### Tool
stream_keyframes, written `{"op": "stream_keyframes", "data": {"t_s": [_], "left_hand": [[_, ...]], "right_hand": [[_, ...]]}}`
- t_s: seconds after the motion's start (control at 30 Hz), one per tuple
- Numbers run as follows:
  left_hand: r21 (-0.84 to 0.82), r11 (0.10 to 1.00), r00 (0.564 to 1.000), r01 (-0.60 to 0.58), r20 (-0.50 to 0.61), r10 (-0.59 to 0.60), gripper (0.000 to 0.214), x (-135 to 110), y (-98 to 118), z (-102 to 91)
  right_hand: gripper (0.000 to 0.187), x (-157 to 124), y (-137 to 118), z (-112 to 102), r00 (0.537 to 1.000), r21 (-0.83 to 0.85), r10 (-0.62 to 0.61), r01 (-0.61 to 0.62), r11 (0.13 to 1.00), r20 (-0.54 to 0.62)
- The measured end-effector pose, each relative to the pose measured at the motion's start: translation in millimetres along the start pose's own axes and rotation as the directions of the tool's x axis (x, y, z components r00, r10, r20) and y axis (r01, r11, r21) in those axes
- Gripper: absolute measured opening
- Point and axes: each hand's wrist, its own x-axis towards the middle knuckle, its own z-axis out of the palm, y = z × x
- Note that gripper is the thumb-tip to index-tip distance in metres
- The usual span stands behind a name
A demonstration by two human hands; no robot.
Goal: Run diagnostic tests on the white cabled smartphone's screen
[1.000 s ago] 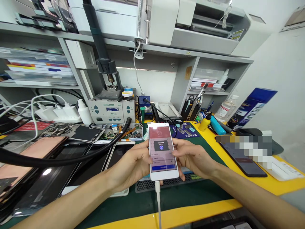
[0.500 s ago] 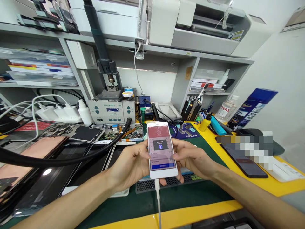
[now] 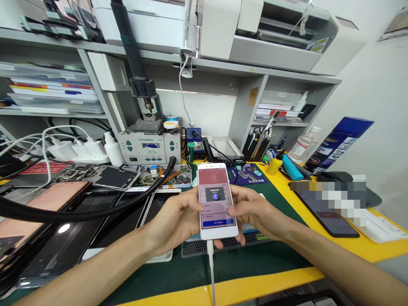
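Between my two hands I hold a white smartphone (image 3: 218, 233) upright, its screen lit with a reddish header, a dark pop-up box and a blue button at the bottom. My left hand (image 3: 178, 216) is closed round the phone's left edge, with the thumb over the screen's side. My right hand (image 3: 259, 210) grips the right edge, its thumb lying on the lower right of the screen. A white cable (image 3: 211, 263) is plugged into the phone's bottom end. Under the phone lies a dark perforated strip (image 3: 194, 249) on the green mat (image 3: 280, 261).
Several phones and screens, one with a pink back (image 3: 57, 195), lie at left beneath a thick black hose (image 3: 105, 216). Behind stands a grey soldering station (image 3: 149, 148) beside a tray of parts (image 3: 181, 180). At right are a black phone (image 3: 331, 219) and a yellow bottle (image 3: 274, 165).
My right thumb has moved slightly left, further onto the screen. The view has shifted a little; both hands still hold the phone.
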Motion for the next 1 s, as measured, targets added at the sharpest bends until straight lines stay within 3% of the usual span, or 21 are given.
{"op": "stream_keyframes", "data": {"t_s": [0.53,1.0], "left_hand": [[-0.010,1.000,0.999,0.000,0.038,0.000,0.046,-0.5,-0.2,0.7],[0.007,1.000,1.000,-0.004,0.013,0.004,0.047,0.9,-2.6,-1.2]], "right_hand": [[0.046,-0.2,0.1,1.5,0.999,0.025,-0.005,0.006,1.000,-0.032],[0.057,-0.1,3.4,-1.0,1.000,0.047,-0.014,0.015,0.999,-0.015]]}}
